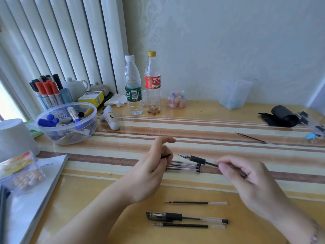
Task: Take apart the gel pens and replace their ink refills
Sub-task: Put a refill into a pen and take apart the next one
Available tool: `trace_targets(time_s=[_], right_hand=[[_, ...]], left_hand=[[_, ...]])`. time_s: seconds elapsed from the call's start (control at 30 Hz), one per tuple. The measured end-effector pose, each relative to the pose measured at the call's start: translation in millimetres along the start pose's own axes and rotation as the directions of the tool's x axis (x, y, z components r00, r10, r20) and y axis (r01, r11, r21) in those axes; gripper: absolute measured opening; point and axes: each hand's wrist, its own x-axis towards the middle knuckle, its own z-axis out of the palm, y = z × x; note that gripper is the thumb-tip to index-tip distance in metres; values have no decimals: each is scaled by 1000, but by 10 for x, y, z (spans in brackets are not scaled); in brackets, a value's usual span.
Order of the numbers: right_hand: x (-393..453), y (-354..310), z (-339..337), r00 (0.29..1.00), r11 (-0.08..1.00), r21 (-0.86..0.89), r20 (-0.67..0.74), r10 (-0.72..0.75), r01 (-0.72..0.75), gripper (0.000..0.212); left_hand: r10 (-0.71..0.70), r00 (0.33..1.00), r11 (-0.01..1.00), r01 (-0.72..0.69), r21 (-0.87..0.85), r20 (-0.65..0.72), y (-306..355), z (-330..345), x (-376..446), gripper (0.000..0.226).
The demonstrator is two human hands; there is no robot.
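The counter [228,120], striped in brown and cream, is carrying everything. The right hand [246,175] is pinching a refill with the black grip section [197,159] threaded on it, thumb and fingers closed on the rear of the refill, tip pointing left above the counter. The left hand [151,166] is curling loosely, forefinger lifted, and seems to be holding a small dark part [167,156] against its fingers; I cannot tell what it is. Between the hands, about three clear pen barrels [184,167] are lying side by side. Nearer the person, one capped gel pen [186,217] is lying between two loose refills [195,202]; a third refill [253,138] is lying well apart at the right. Two bottles [133,85] are standing at the back
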Motion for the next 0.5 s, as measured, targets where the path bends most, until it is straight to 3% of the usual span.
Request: trace_targets(time_s=[0.13, 0.3, 0.5], right_hand=[[11, 37, -15, 998, 996, -70, -35, -49, 47, 32], [22, 36, -23, 995, 989, -117, -41, -95, 90, 30], [25, 38, -49, 990, 985, -123, -53, -128, 121, 26]], left_hand=[[-3, 997, 1000, 3, -5, -81, -9, 14, 20, 48], [-74, 993, 997, 71, -36, -93, -44, 13, 39, 26], [-115, 988, 993, 117, 15, -103, -28, 8, 46, 21]])
